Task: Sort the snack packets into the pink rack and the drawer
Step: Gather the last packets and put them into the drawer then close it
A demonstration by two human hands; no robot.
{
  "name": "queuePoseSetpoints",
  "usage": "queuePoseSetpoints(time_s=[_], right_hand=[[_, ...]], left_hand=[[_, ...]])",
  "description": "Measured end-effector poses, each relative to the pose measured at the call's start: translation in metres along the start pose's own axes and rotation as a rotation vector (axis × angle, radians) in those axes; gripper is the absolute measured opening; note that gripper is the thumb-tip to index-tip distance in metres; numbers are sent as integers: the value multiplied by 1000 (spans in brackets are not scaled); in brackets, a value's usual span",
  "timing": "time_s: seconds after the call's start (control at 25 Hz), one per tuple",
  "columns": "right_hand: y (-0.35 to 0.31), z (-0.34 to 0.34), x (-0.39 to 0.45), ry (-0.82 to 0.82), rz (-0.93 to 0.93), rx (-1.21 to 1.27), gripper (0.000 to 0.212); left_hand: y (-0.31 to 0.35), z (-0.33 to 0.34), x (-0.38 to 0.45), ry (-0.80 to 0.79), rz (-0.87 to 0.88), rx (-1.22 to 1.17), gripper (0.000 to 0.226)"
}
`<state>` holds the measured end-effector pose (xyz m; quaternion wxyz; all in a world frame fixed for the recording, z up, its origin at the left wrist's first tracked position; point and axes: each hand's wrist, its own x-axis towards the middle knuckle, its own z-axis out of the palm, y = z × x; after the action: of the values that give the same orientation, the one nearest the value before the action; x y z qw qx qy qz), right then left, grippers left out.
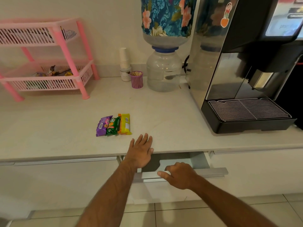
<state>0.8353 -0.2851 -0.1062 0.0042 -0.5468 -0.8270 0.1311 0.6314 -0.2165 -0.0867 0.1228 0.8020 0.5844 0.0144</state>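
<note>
Three snack packets lie side by side on the pale surface [172, 128]: a purple packet [103, 126], a green packet [113, 126] and a yellow packet [125, 124]. The left hand [141, 153] rests flat at the surface edge, fingers straight and spread, holding nothing. The right hand [178, 175] curls over the grey handle of the partly open white drawer [180, 190]. The pink plastic two-tier rack [49, 59] stands far left, wrapped snacks in its lower basket.

Three snack packets [113, 125]; one pink rack [44, 56]; one drawer [180, 175]; two hands [141, 152].
</note>
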Motion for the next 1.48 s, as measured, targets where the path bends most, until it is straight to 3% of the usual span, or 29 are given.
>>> queuePoseSetpoints(time_s=[0.08,0.32,0.4,0.52,0.56,0.72,0.8,0.92,1.04,1.2,1.32,1.48], right_hand=[[2,4,-5,27,-28,-6,97],[1,5,-20,-5,-171,-65,85],[1,8,-27,-13,-213,-76,85],[-2,12,-38,-46,-243,-63,80],[-3,13,-40,-57,-244,-54,79],[-4,14,-46,-68,-233,-46,86],[-4,13,-45,-86,-202,-24,89],[-3,10,-40,-126,-115,54,92],[-4,6,-30,-57,51,277,75],[-9,-8,4,134,268,882,67],[-16,-33,34,7,532,1366,61],[-21,-49,49,-210,673,1647,76]], left_hand=[[-1,1,-1,10,10,2,58],[-3,-8,-7,72,16,-78,51],[-7,-19,-7,224,6,-119,40],[-23,-41,-1,511,-164,-52,37],[-30,-49,2,516,-239,-24,42],[-47,-62,16,295,-385,41,68],[-50,-59,21,267,-386,80,63],[-51,-54,21,353,-335,146,38],[-52,-48,16,426,-243,116,31],[-42,-41,8,507,72,-29,17],[-34,-34,-1,589,324,-34,14],[-16,-27,-14,653,493,-172,12]])
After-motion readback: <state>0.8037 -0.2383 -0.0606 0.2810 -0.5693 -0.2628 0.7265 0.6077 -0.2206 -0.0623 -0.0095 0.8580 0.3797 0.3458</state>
